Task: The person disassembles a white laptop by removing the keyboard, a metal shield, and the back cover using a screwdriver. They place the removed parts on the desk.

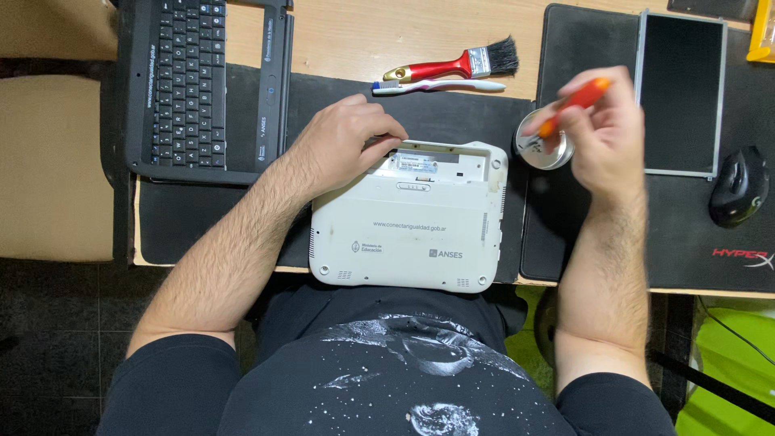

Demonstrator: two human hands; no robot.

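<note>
White netbook [408, 222] lies upside down; left hand [347, 141] pinches its rear edge, right hand [601, 129] grips orange screwdriver [575, 103].

Hands [351, 137] over white laptop base [404, 234]

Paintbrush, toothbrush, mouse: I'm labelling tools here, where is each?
Paintbrush [452, 64], head view, on its red handle.
Toothbrush [440, 85], head view, mid-handle.
Mouse [739, 186], head view, middle of its black back.
</note>
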